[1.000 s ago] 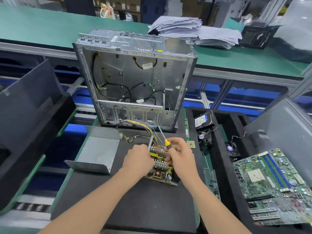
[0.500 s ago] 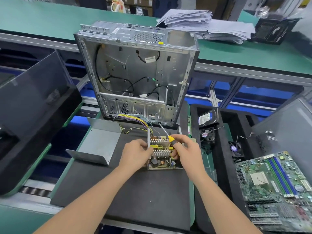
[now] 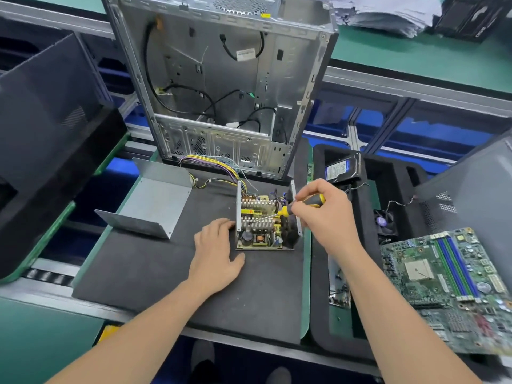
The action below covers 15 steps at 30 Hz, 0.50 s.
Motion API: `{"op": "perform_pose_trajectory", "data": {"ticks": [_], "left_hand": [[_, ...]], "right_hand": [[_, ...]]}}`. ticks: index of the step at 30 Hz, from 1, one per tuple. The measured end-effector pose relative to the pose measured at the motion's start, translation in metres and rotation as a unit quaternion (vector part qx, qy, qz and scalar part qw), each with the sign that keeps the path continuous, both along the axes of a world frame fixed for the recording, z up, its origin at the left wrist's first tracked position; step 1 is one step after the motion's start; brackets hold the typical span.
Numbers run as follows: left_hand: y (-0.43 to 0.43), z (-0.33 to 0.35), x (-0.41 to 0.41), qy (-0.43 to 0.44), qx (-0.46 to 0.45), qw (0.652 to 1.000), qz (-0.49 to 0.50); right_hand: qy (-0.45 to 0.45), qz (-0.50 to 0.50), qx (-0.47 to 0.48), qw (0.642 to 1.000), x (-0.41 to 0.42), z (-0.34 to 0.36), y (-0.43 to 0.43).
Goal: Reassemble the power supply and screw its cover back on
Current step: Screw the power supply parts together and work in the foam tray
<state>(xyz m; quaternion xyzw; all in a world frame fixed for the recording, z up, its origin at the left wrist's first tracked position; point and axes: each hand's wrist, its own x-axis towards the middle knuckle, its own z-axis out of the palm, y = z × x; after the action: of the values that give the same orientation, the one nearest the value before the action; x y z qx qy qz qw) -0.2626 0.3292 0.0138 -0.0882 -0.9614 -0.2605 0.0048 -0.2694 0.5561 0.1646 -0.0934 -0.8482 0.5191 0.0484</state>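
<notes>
Your left hand has released the power supply and rests flat beside it. Your right hand grips the screwdriver, tip now inside. Board fastening seems underway, with the cover lying apart.

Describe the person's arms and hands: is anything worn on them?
Both are bare. The left hand and right hand have no gloves, and no ring shows on the fingers in view. The left forearm and right forearm carry no sleeve, watch, wrist strap or band as far as the frame shows them.
</notes>
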Motion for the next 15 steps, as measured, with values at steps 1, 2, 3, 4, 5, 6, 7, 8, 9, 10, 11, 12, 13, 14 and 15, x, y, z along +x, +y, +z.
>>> {"op": "perform_pose_trajectory", "data": {"ticks": [1, 2, 3, 4, 5, 6, 7, 8, 9, 10, 11, 12, 13, 14, 15], "left_hand": [[0.001, -0.001, 0.001, 0.014, -0.023, 1.0, -0.004], [0.001, -0.002, 0.002, 0.024, -0.036, 0.999, -0.007], [0.002, -0.002, 0.001, 0.028, -0.043, 0.999, -0.008], [0.002, -0.003, 0.001, 0.03, -0.047, 0.998, -0.009], [0.003, -0.003, 0.001, 0.031, -0.052, 0.998, -0.01], [0.002, -0.004, 0.001, 0.032, -0.058, 0.998, -0.012], [0.002, -0.005, 0.001, 0.033, -0.06, 0.998, -0.012], [0.002, -0.006, 0.0, 0.034, -0.057, 0.998, -0.009], [0.002, -0.006, 0.0, 0.036, -0.054, 0.998, -0.004], [0.003, -0.007, 0.0, 0.04, -0.054, 0.998, 0.001], [0.004, -0.008, 0.0, 0.043, -0.056, 0.998, 0.004], [0.004, -0.009, -0.001, 0.045, -0.056, 0.997, 0.006], [0.005, -0.01, -0.001, 0.043, -0.053, 0.998, 0.007], [0.004, -0.01, -0.002, 0.039, -0.049, 0.998, 0.006], [0.003, -0.01, -0.001, 0.034, -0.046, 0.998, 0.003]], "right_hand": [[0.004, 0.007, 0.011, 1.0, 0.001, 0.001, -0.001], [0.008, 0.014, 0.022, 1.0, 0.002, 0.002, -0.003], [0.012, 0.022, 0.035, 0.999, 0.004, 0.002, -0.005], [0.016, 0.03, 0.047, 0.998, 0.006, 0.002, -0.007], [0.019, 0.037, 0.055, 0.998, 0.008, 0.002, -0.008], [0.023, 0.043, 0.058, 0.997, 0.01, 0.001, -0.009], [0.027, 0.047, 0.059, 0.997, 0.012, -0.001, -0.01], [0.03, 0.051, 0.062, 0.996, 0.014, -0.003, -0.01], [0.032, 0.054, 0.067, 0.996, 0.016, -0.005, -0.01], [0.034, 0.057, 0.071, 0.995, 0.017, -0.007, -0.01], [0.036, 0.062, 0.074, 0.995, 0.018, -0.009, -0.011], [0.038, 0.068, 0.074, 0.994, 0.018, -0.011, -0.013], [0.041, 0.074, 0.074, 0.994, 0.018, -0.013, -0.014], [0.044, 0.082, 0.075, 0.993, 0.018, -0.015, -0.017], [0.049, 0.091, 0.074, 0.992, 0.018, -0.017, -0.019]]}}
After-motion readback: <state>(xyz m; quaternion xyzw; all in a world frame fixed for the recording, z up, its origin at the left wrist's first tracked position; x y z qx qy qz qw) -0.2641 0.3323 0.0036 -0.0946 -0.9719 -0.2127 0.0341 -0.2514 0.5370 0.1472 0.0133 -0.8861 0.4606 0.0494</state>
